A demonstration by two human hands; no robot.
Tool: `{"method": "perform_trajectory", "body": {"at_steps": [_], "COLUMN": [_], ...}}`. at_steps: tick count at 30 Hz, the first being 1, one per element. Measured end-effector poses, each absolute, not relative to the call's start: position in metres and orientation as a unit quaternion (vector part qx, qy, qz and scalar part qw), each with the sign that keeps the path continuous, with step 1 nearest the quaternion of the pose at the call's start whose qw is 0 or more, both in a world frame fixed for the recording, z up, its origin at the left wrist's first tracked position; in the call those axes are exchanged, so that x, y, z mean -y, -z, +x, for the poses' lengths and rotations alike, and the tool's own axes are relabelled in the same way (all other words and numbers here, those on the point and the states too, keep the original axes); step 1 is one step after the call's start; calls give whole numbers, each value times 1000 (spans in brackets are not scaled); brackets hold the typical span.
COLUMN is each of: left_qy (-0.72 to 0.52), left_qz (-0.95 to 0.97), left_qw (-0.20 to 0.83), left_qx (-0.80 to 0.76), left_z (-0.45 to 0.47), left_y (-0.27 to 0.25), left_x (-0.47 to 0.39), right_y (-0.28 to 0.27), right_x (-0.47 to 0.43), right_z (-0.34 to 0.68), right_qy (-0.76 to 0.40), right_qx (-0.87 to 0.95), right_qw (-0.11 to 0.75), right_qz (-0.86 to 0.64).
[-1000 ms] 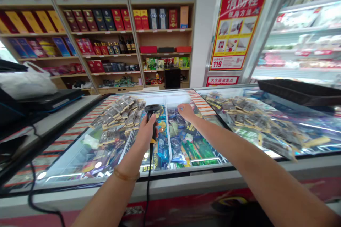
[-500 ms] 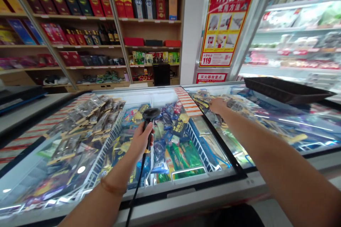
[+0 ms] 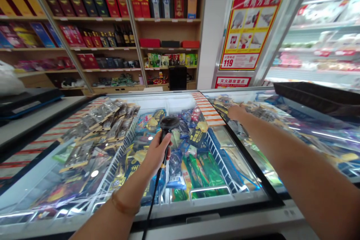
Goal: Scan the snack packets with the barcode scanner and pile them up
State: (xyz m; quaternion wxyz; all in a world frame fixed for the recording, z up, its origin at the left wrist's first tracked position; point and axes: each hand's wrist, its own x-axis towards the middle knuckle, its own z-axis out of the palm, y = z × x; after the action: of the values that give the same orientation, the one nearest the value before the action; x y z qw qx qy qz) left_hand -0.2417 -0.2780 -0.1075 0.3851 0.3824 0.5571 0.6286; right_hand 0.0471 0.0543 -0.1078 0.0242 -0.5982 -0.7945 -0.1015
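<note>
Left hand point(image 3: 159, 150) wrapped round black scanner point(image 3: 169, 122), right hand point(image 3: 236, 113), fingers unclear, near packets point(image 3: 260, 111)

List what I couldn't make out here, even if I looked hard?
All in the head view:
- What the right hand touches: blurred, and covered by the hand itself.
- Part of the scanner's handle: wrapped by the left hand.
- The cable's far end: cut off by the bottom edge.
- Labels on the shelved packages: blurred.
</note>
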Motion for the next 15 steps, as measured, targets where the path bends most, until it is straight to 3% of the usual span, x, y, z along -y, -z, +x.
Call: {"method": "perform_trajectory", "body": {"at_steps": [3, 7, 10, 15], "left_qy": [-633, -624, -626, -640], "left_qz": [378, 382, 381, 373], "left_qw": [383, 392, 395, 390], "left_qx": [-556, -557, -554, -547], "left_z": [-239, -239, -240, -242], "left_y": [103, 101, 102, 106], "left_x": [280, 279, 278, 277], "right_y": [102, 90, 86, 95], "right_x": [-47, -32, -10, 46], "right_z": [42, 31, 15, -6], "right_qy": [117, 151, 139, 52], "right_qx": [784, 815, 881, 981], "right_qw": [-59, 41, 109, 106], "right_qz": [-606, -557, -440, -154]}}
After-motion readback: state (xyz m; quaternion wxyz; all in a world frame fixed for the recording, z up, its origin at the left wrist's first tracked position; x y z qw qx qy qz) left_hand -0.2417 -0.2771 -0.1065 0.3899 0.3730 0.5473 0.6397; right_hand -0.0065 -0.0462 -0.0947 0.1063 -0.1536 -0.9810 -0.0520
